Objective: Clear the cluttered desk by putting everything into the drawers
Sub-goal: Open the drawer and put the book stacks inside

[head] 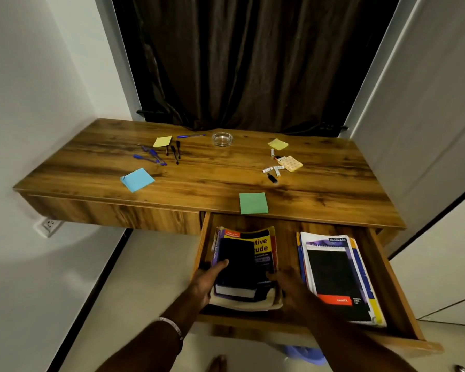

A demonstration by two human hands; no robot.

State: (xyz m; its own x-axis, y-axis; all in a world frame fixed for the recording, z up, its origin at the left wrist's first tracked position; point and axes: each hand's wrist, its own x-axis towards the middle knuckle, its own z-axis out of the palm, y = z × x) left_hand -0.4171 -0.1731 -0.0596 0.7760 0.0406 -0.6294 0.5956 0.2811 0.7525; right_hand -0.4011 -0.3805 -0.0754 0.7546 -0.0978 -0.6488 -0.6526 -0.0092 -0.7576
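A: Head view looks down on the wooden desk [215, 167] with its right drawer [392, 285] pulled out; where are the hands?

B: Both are inside that open wooden drawer. The left hand [204, 283] has its grip round the left edge of a small black book [236, 264], thumb on the cover. The right hand [287, 285] touches the stack's right side; whether its grip is closed round anything I cannot tell, as it is blurred.

A: What lies under the black book?

B: A yellow-and-red paperback [263, 244] on more books, close against the drawer's left wall. A second stack, topped by a spiral notebook with a black and red cover [336, 275], sits by the right wall. A bare strip of drawer floor runs between the two stacks.

A: And on top?

B: Five sticky pads: two yellow [162, 141] [278, 144], one blue [137, 179], one green [253, 203] at the front edge above the drawer, one patterned [291, 163]. A glass ashtray [222, 139] stands near the back. Blue pens [151, 155] and black pens [175, 153] cluster left; small white cylinders [273, 169] lie right. The desk's middle is bare wood.
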